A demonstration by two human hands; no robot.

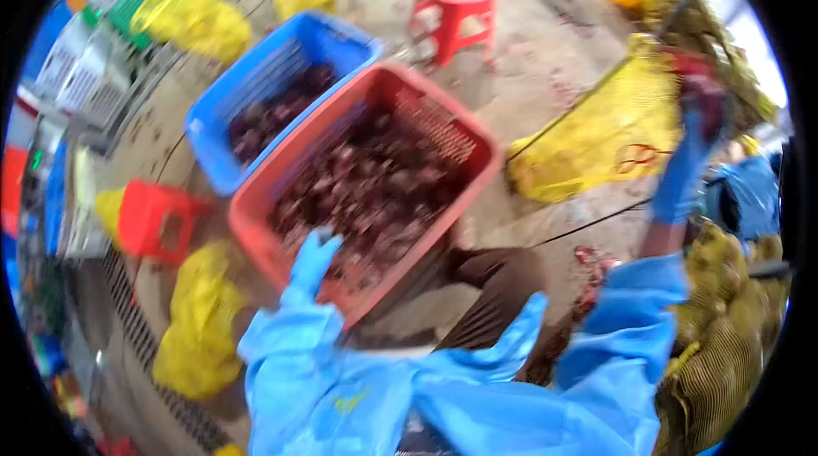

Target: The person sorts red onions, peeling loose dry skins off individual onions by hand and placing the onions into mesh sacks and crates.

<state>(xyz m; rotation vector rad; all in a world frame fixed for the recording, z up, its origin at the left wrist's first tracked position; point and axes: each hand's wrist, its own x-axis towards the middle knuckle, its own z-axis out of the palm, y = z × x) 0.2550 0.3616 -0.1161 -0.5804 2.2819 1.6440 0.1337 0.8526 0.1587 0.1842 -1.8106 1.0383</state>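
Observation:
Below my body stands a red plastic basket (426, 98), tilted in view and filled with dark red onions (366, 179) and loose skins. My left hand (315, 260), in a blue glove, is over the basket's near left side with its fingers apart; nothing shows in it. Far out to the right, my right hand (700, 119) is raised beside a yellow mesh sack (596, 141). A dark red bunch that looks like onions (704, 85) is in its grip, smeared by motion.
A blue basket (213, 115) with more onions touches the red one. Red stools stand behind (456, 8) and at left (153, 222). Yellow sacks (200, 320) lie around, and full mesh sacks (716, 362) are stacked at right. Onion skins litter the floor.

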